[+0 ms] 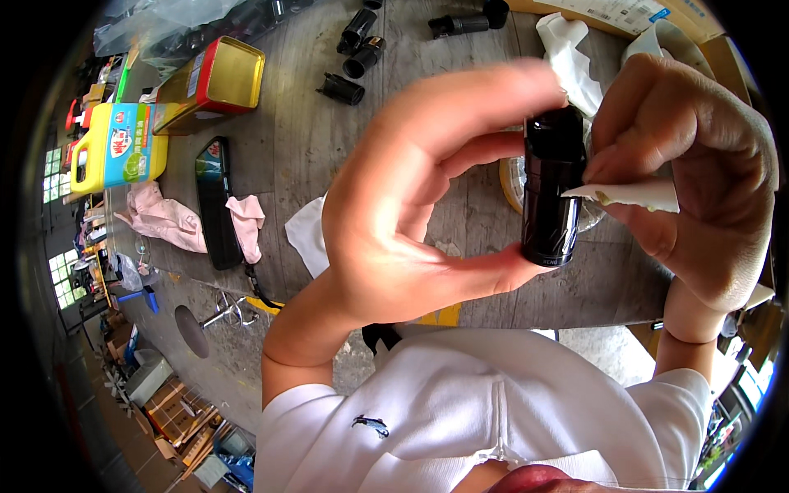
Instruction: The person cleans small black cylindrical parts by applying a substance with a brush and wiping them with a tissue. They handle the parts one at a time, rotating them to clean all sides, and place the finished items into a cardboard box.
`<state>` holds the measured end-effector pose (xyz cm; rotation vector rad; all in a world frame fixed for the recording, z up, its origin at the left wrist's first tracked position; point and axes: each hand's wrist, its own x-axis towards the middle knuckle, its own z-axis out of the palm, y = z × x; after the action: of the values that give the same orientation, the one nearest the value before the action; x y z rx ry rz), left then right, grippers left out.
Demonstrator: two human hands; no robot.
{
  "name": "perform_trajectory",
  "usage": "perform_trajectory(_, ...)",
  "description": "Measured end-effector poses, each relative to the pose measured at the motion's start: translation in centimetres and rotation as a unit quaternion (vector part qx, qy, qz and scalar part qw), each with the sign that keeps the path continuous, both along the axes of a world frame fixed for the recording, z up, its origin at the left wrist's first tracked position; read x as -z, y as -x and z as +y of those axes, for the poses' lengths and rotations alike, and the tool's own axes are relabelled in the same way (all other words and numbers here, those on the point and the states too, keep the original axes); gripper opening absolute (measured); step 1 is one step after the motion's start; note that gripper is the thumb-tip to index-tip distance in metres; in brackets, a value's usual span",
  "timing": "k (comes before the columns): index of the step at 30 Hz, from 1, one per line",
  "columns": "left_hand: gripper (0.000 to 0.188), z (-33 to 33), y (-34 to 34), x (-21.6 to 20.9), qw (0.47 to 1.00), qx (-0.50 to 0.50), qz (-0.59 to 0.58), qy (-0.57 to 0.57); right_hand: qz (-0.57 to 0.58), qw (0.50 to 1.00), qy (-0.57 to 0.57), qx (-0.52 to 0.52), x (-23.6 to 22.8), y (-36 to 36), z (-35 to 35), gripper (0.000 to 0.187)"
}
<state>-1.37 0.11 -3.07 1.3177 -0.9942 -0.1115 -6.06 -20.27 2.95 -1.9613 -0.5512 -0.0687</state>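
My left hand [382,201] holds a glossy black tube-shaped part [549,205] upright, thumb under its lower end and index finger at its top. The part's upper end has an opening, and pale marks show low on its side. Between thumb and fingers, my right hand [699,156] pinches a folded piece of white cloth or paper [641,195] with a small yellowish-brown stain. The white piece's tip meets the side of the black part. Partly hidden behind the part is a round clear container [511,187] on the table.
Several similar black parts [364,57] lie at the table's far side. A yellow jug [123,148], an open-topped metal tin [234,74], a black phone [215,205] and a pink cloth [168,218] are at left. Crumpled white tissue [567,57] lies near a cardboard box [690,18].
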Motion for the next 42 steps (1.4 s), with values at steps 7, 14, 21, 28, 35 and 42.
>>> perform_trajectory(7, 0.106, -1.4, 1.4, -1.6, 0.996, -0.080, 0.005, -0.034, 0.005, 0.999, -0.003, 0.040, 1.1, 0.7, 1.5, 0.019)
perform_trajectory(14, 0.106, -0.8, 0.9, -0.3, 0.996, -0.084, 0.000, -0.032, 0.034, 0.998, -0.008, 0.061, 1.4, 0.8, 1.7, 0.019)
perform_trajectory(21, 0.107, -0.2, 0.5, -0.2, 0.997, -0.074, 0.012, -0.015, 0.079, 0.995, -0.032, 0.056, 0.6, 0.1, -0.1, 0.020)
perform_trajectory(28, 0.107, -0.1, 0.4, -0.1, 0.997, -0.073, 0.018, -0.008, 0.066, 0.995, -0.073, 0.018, 1.1, -0.5, -0.2, 0.020)
perform_trajectory(35, 0.107, -0.2, 0.1, -0.2, 0.998, -0.063, 0.021, 0.001, 0.053, 0.993, -0.061, -0.084, 0.7, -2.1, -1.6, 0.026)
perform_trajectory(42, 0.108, 0.2, 0.2, 0.0, 0.997, -0.081, 0.015, -0.005, 0.061, 0.997, 0.018, 0.042, -0.2, -0.5, -0.7, 0.017)
